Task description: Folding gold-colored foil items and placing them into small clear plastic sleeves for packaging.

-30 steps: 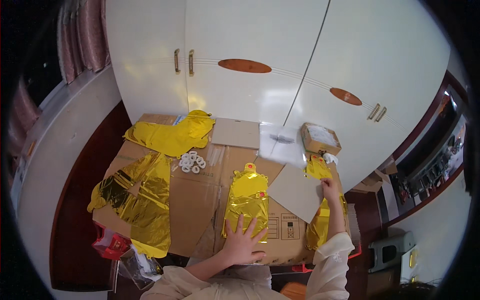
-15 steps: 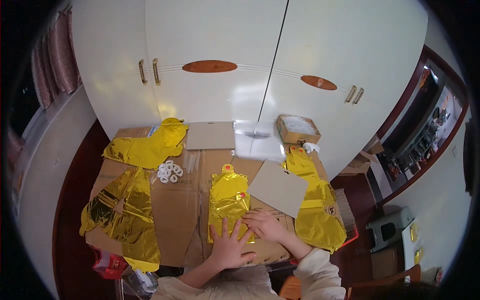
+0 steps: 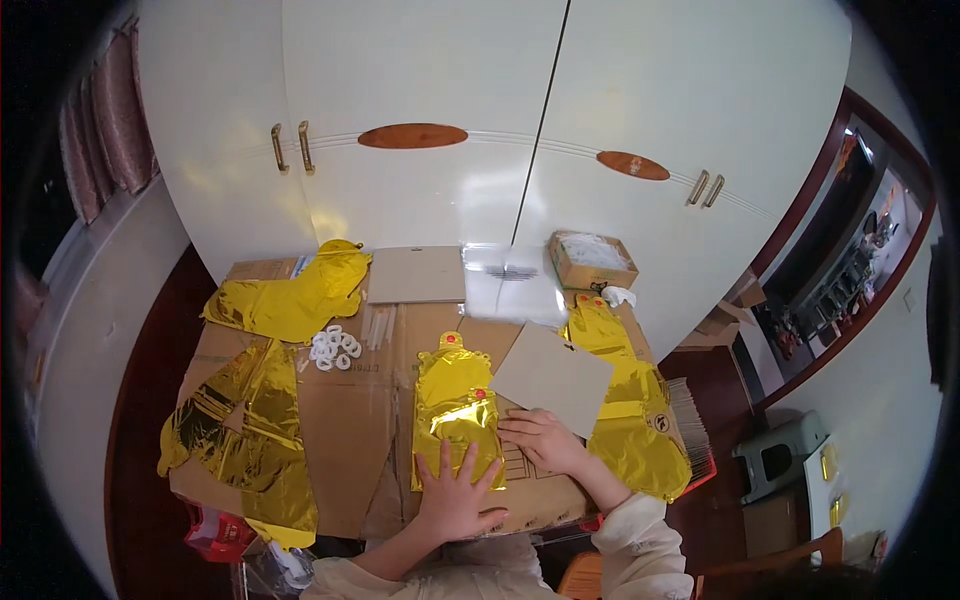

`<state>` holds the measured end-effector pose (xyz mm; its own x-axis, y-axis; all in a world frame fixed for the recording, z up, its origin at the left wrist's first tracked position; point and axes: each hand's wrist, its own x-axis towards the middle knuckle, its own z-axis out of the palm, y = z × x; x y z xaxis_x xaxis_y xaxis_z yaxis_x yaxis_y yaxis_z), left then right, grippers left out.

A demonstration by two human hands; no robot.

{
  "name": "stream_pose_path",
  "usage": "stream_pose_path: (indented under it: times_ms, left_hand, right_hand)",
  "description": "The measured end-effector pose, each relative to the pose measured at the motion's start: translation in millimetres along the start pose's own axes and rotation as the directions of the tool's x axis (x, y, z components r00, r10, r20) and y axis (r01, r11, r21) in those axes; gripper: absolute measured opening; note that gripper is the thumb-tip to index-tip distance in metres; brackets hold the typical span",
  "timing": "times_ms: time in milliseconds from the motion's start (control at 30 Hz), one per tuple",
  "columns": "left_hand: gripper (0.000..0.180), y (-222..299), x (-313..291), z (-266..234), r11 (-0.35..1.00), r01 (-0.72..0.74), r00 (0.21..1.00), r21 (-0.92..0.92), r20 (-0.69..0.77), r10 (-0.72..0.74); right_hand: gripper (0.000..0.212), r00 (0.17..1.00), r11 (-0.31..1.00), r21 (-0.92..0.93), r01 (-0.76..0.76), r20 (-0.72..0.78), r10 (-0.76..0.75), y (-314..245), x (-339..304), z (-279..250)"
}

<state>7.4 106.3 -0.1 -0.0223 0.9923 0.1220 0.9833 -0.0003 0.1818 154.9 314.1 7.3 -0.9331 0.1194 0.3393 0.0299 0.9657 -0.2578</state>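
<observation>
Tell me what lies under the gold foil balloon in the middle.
The gold foil balloon lies on flattened brown cardboard. The left hand presses its lower edge, the right hand touches its side. Whatever is directly beneath stays hidden.

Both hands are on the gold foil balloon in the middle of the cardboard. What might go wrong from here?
The foil balloon is thin and already wrinkled; the left hand pressing flat on it may crease it further. The right hand sits by the grey card sheet and might knock it. The small white rings lie loose nearby and could scatter.
</observation>
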Motion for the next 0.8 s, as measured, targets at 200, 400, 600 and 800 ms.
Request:
stream_pose_path:
  times_ms: [200, 400, 600, 800]
  left_hand:
    - [0.087, 0, -1, 0, 1.000, 0.002, 1.000, 0.011, -0.014, -0.002]
    - [0.087, 0, 1, 0, 1.000, 0.006, 1.000, 0.024, -0.005, -0.006]
    - [0.087, 1, 1, -3, 1.000, 0.000, 1.000, 0.030, 0.007, 0.000]
    - [0.087, 1, 1, -1, 1.000, 0.005, 1.000, 0.028, 0.018, -0.006]
  right_hand:
    - [0.039, 0.994, 0.995, 0.005, -0.100, -0.039, 0.100, 4, -1, 6]
    - [0.040, 0.997, 0.988, -0.141, -0.070, 0.005, 0.072, 13, 21, -1]
    - [0.039, 0.987, 0.989, -0.122, 0.088, 0.144, -0.070, 25, 21, -4]
    - [0.037, 0.978, 0.993, -0.055, 0.104, 0.188, -0.092, 5, -2, -4]
